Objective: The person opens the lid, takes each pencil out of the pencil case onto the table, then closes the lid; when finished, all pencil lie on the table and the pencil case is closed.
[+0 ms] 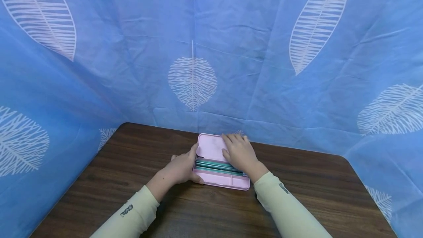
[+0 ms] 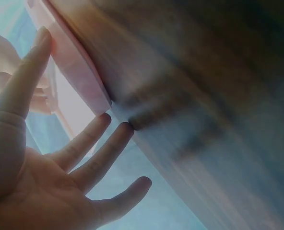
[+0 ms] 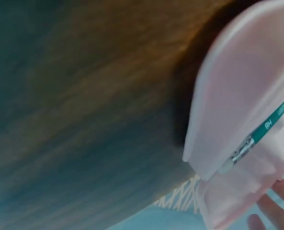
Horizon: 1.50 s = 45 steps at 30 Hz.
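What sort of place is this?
Perhaps a table corner screened off as a backdrop: a blue leaf-patterned cloth hangs around a dark wood-grain table, with an open pink pencil case there.

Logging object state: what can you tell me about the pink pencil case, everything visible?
The pink pencil case looks like smooth plastic, oblong with rounded corners. It lies on the wood-look table, its lid open at the back. Green pencils lie lengthwise in it, with a small divider in front of them near the right end. The left hand touches its left end, thumb at the front; the right hand holds the lid's right part.
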Motion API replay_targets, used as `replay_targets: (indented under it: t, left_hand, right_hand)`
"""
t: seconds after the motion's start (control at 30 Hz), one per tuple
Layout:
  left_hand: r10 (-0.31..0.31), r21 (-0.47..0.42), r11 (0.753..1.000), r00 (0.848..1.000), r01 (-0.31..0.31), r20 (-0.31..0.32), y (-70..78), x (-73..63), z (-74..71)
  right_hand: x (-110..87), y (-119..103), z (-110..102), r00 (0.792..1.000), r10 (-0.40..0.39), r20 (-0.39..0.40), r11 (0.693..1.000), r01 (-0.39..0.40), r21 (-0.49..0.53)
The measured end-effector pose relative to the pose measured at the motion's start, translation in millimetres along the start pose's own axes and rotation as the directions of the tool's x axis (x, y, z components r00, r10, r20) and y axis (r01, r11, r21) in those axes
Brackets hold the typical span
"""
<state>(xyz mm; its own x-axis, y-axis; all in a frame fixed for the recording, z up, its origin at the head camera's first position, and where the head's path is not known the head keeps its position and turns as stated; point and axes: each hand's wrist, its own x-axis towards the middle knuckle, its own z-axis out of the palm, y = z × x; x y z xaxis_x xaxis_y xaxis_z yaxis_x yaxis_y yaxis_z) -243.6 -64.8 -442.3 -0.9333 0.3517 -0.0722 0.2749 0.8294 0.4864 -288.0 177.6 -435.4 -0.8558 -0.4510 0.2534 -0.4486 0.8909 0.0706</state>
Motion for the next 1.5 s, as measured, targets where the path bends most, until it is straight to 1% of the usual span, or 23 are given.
replay_targets:
  t: [0.1,0.17,0.27,0.33,0.4,0.47,0.53,0.73,0.87,1.03,1.2,1.33,1.5]
  left_hand:
    - [-0.002,0.024,1.000,1.000,0.001,0.020,0.5,0.0,-1.2]
    - [-0.004,0.037,0.999,1.000,0.003,0.031,0.6,0.4,-1.3]
    - [-0.017,0.065,0.998,0.999,0.014,0.042,0.0,0.8,-0.7]
    - [-0.025,0.093,0.995,0.999,0.021,0.045,-1.3,1.9,0.2]
    - [-0.034,0.126,0.992,0.998,0.027,0.050,-2.8,3.0,0.4]
    - [-0.045,0.152,0.988,0.997,0.035,0.062,-4.2,4.8,-0.7]
    - [-0.051,0.163,0.986,0.995,0.037,0.082,-5.1,6.7,-3.1]
    - [-0.048,0.142,0.990,0.988,0.027,0.150,-7.1,12.1,-11.8]
    - [-0.056,0.124,0.992,0.982,0.034,0.182,-8.9,14.9,-16.1]
    - [-0.065,0.112,0.993,0.978,0.044,0.196,-10.3,16.5,-18.2]
    - [-0.062,0.120,0.992,0.977,0.038,0.205,-11.3,19.4,-16.1]
    - [-0.065,0.124,0.992,0.975,0.039,0.210,-12.9,21.7,-12.9]
    - [-0.073,0.136,0.990,0.972,0.044,0.221,-12.5,22.9,-12.6]
  right_hand:
    - [2.8,-2,1,0.993,0.046,0.105,0.998,-0.050,0.042]
    - [5.3,-3,2,0.979,0.075,0.191,0.993,-0.091,0.078]
    - [9.2,-3,6,0.936,0.113,0.332,0.975,-0.169,0.145]
    - [11.0,-2,9,0.906,0.122,0.405,0.961,-0.210,0.180]
    - [12.5,0,11,0.882,0.118,0.457,0.949,-0.235,0.208]
    - [13.6,3,10,0.868,0.103,0.485,0.945,-0.238,0.224]
    - [14.5,5,7,0.859,0.085,0.504,0.943,-0.233,0.238]
    - [16.7,11,2,0.847,0.051,0.529,0.929,-0.235,0.287]
    - [18.9,12,1,0.841,0.043,0.539,0.927,-0.235,0.293]
    - [20.1,12,1,0.836,0.046,0.546,0.929,-0.237,0.286]
    - [21.2,12,0,0.834,0.050,0.549,0.927,-0.243,0.286]
    - [20.6,15,0,0.841,0.044,0.539,0.924,-0.239,0.298]
    - [16.8,17,-5,0.862,0.026,0.506,0.925,-0.213,0.315]
